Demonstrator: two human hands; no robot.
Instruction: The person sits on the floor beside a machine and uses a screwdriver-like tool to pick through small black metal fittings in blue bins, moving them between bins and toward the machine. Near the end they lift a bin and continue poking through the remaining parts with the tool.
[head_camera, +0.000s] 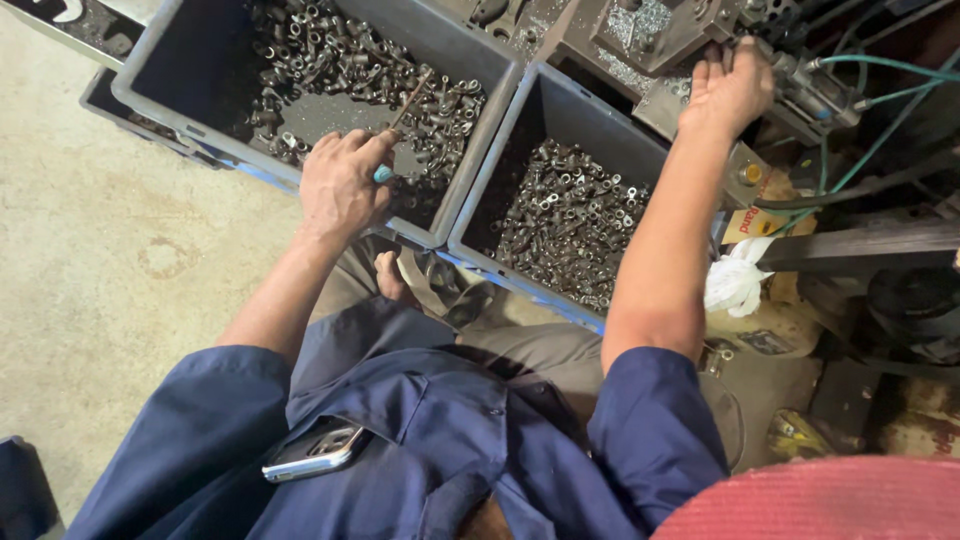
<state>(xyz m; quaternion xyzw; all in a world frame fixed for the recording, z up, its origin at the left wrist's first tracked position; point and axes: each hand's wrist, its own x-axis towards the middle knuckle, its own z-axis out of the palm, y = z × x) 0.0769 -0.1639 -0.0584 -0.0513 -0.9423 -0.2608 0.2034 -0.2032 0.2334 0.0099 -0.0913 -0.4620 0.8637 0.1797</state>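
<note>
A thin metal rod (408, 103) with a blue-tipped end is pinched between the fingers of the left hand (343, 185), held over the left grey bin (175, 60), which is part-filled with small dark metal fittings (345, 60). The right hand (727, 92) is laid flat, fingers spread and clamped on nothing, against the metal machine fixture (655, 40) beyond the right grey bin (500, 190), itself heaped with similar fittings. A white rag (735, 280) is seen beside the right forearm; a phone (315, 450) is tucked in the blue shirt pocket.
</note>
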